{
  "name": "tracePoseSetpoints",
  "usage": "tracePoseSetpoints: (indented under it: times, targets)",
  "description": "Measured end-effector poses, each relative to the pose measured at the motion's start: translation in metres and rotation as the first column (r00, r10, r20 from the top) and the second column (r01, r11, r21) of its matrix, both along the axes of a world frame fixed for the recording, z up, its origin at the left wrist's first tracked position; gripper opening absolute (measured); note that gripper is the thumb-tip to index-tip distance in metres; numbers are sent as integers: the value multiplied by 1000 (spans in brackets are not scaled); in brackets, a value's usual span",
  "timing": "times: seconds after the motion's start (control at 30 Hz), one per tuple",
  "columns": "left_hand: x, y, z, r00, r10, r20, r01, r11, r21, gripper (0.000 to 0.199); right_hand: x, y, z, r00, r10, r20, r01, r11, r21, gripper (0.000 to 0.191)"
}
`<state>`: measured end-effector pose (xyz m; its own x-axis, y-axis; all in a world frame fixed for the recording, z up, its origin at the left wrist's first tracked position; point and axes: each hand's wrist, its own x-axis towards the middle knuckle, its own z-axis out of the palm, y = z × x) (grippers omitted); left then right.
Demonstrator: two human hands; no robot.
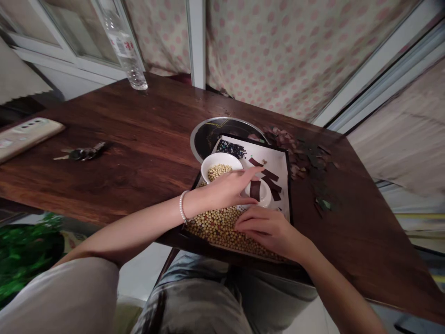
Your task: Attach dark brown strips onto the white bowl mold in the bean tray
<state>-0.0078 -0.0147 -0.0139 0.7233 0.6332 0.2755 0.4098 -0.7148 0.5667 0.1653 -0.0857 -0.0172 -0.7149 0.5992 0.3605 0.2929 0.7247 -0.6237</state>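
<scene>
My left hand [231, 188], with a beaded bracelet [182, 207] at its wrist, reaches across the tray. Its thumb and index finger curve around a small white round container [266, 196], one on either side. A dark brown strip [255, 190] lies across that container. Close in front, my right hand [266, 227] has its fingers bent together over yellowish bean-like beads [219, 227]; whatever is at its fingertips is hidden. A white bowl [207, 163] with pale beads stands behind my left hand. More brown strips [270, 174] lie on the tray's white floor.
The black-edged tray [289, 178] overlaps a dark round plate [205, 134]. Dark small beads [232, 149] fill its far corner. Dried petals and leaves [295, 153] lie to its right. Keys [85, 152], a phone [28, 134] and a water bottle [127, 53] are on the left.
</scene>
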Motion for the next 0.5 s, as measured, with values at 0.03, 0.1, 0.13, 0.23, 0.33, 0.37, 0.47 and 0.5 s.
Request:
tracePoseSetpoints:
  times: [0.03,0.1,0.13,0.23,0.33,0.37,0.47,0.5]
  targets:
    - [0,0,1,1000,-1,-4,0,1000,-17,67,3,2,3,995,-60,-75,60,998,-6,19]
    - [1,0,2,1000,20,-20,-21,999,-49,67,9,10,9,945,-254,-207,257,966,-13,19]
    - [1,0,3,999,40,-28,-41,997,-63,68,12,14,11,895,-362,-260,370,929,-19,19]
    - [3,0,3,997,74,-30,-76,993,-88,72,21,28,10,774,-542,-328,556,829,-58,16]
    - [5,1,3,998,61,-5,-62,992,-111,70,23,37,3,790,-542,-286,539,837,-98,17]
    - [5,1,4,998,56,4,-55,991,-124,68,23,38,0,801,-534,-269,527,843,-106,17]
    - [5,2,4,998,49,26,-44,987,-156,64,19,40,-6,821,-517,-242,503,856,-120,18]
    - [5,2,5,998,49,31,-43,986,-159,64,19,40,-7,826,-512,-237,497,859,-123,18]
